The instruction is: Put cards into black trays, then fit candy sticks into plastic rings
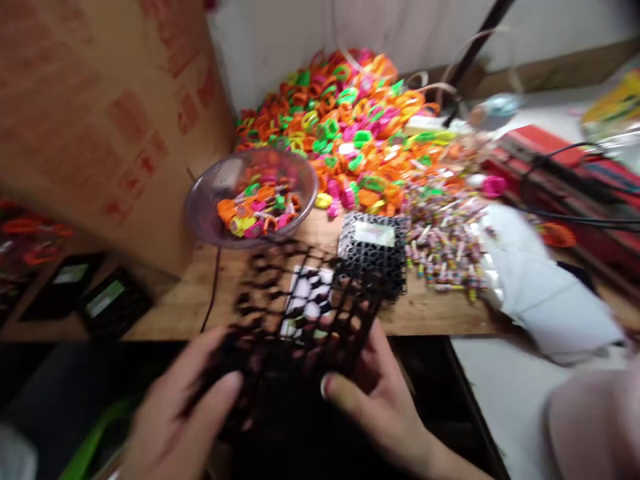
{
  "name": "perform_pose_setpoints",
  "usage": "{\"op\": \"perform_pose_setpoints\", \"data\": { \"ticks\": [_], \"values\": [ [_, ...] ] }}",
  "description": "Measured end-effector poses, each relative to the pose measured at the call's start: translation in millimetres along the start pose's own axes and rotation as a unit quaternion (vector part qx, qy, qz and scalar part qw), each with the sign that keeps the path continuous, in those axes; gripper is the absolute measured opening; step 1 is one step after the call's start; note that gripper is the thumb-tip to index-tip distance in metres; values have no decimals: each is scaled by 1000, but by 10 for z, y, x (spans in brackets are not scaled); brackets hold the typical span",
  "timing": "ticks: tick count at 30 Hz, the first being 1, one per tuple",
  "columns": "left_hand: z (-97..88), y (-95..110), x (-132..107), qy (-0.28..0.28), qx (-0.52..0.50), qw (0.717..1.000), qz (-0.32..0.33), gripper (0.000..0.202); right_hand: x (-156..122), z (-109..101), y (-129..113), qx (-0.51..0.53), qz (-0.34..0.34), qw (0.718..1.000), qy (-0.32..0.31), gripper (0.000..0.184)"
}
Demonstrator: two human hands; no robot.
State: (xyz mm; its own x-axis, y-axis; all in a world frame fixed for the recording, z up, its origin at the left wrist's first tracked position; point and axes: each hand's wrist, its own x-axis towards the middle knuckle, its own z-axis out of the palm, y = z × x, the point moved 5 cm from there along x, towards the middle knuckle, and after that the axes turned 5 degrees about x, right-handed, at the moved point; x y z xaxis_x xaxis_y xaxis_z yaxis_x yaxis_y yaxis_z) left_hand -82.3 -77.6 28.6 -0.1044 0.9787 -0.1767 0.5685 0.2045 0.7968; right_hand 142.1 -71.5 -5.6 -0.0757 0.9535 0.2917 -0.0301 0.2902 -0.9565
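Both of my hands hold a black plastic mesh piece [300, 313] with a white label, just in front of the wooden table's near edge. My left hand [185, 407] grips its lower left side with the fingers curled round it. My right hand [380, 393] grips its lower right side, thumb on top. The picture is smeared by motion. A second stack of black mesh [375, 257] with a label lies on the table just behind.
A clear bowl [205, 200] holds some coloured rings. Behind it lies a big heap of orange, green, pink and yellow rings [350, 113]. Small striped pieces [445, 233], white cloth [545, 293], cables and a cardboard box [100, 120] surround the wooden table [200, 300].
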Motion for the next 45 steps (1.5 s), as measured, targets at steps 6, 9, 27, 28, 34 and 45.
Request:
{"op": "perform_pose_setpoints", "data": {
  "ticks": [6, 9, 27, 28, 34, 45],
  "values": [
    [1284, 602, 1108, -176, 8, 965, 192, 42, 544, -1193, 586, -110, 46, 962, 245, 75],
    [1358, 474, 1299, -46, 248, 930, 267, 44, 787, -1495, 799, -191, 43, 948, 249, 76],
    [1118, -385, 1259, -73, -87, 992, 62, 32, 579, -607, 184, -336, -182, 916, 121, 59],
    [1097, -350, 1225, -67, -169, 983, 16, 48, 540, -428, 159, -305, -212, 926, 59, 60],
    [1007, -13, 1074, -143, -335, 929, -66, 91, 521, 90, 309, -292, -253, 916, -106, 60],
    [1078, 195, 1032, -248, -413, 876, -28, 121, 588, -57, 285, -262, -237, 932, -80, 62]
  ]
}}
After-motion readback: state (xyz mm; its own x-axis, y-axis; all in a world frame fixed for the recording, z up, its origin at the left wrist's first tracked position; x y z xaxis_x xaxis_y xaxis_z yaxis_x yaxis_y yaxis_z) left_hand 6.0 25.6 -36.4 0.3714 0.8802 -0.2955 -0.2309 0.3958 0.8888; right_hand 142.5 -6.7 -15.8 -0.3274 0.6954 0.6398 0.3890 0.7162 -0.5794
